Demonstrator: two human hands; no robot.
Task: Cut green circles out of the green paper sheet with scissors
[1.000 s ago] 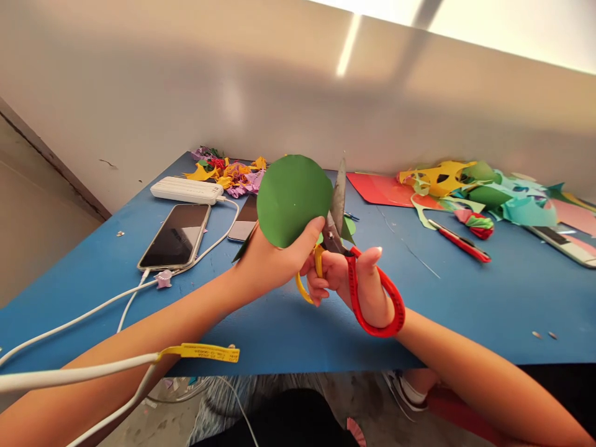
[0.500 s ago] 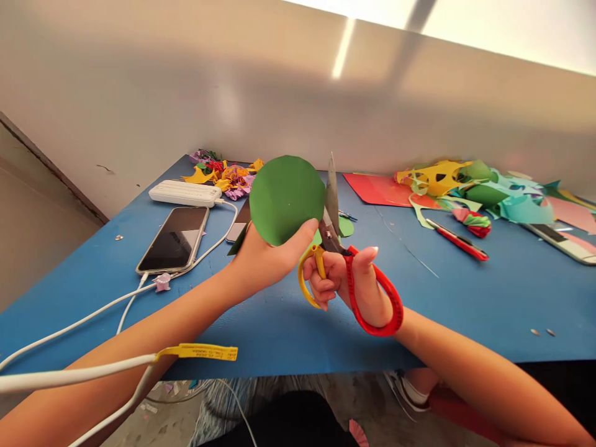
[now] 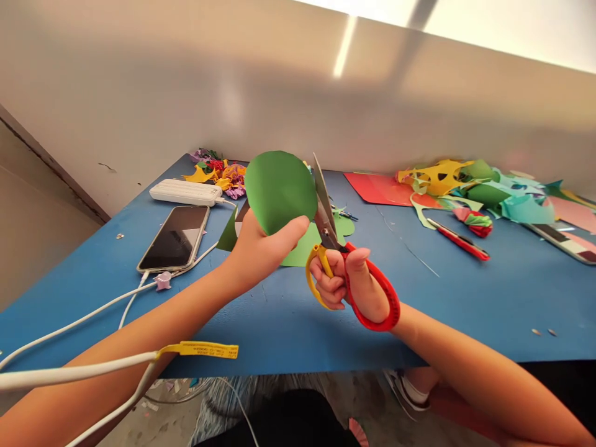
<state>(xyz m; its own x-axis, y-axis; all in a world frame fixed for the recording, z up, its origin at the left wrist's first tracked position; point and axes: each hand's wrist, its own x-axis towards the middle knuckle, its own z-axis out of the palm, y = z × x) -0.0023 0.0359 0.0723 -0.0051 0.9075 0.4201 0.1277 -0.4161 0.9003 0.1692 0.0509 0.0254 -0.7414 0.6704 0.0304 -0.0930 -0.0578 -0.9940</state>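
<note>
My left hand [image 3: 263,248] holds a dark green paper [image 3: 282,189] with a rounded outline, the thumb pressed on its lower front. A dark green corner of paper sticks out left of the wrist. In my right hand [image 3: 351,279] are scissors [image 3: 329,226] with one red and one yellow handle loop, blades pointing up and slightly parted at the paper's right edge. Behind the hands, light green paper [image 3: 344,225] lies on the blue table [image 3: 279,329].
At left are a phone [image 3: 174,239], a white power bank [image 3: 185,192], cables and crumpled colored paper [image 3: 228,177]. To the right lie red paper [image 3: 377,188], a red cutter [image 3: 459,239], a paper flower [image 3: 474,221], paper scraps [image 3: 526,197] and another phone [image 3: 568,242].
The dark green paper and my left hand have moved slightly left. The scissors have shifted left and tilted, their blades closer together. More light green paper shows behind.
</note>
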